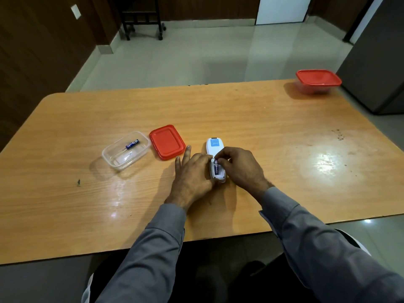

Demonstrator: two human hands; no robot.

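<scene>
A white remote control (214,146) lies face down on the wooden table (240,119), its battery bay uncovered. A blue battery (216,167) sits in that bay. My right hand (238,166) pinches the battery's far end with curled fingertips. My left hand (192,174) holds the remote's left side with thumb and forefinger, while its other fingers stretch out over the table. A second blue battery (132,144) lies inside a clear plastic box (125,150) to the left.
A red lid (167,142) lies flat between the clear box and the remote. A closed box with a red lid (318,81) stands at the table's far right corner. A grey cabinet (376,62) flanks the table on the right.
</scene>
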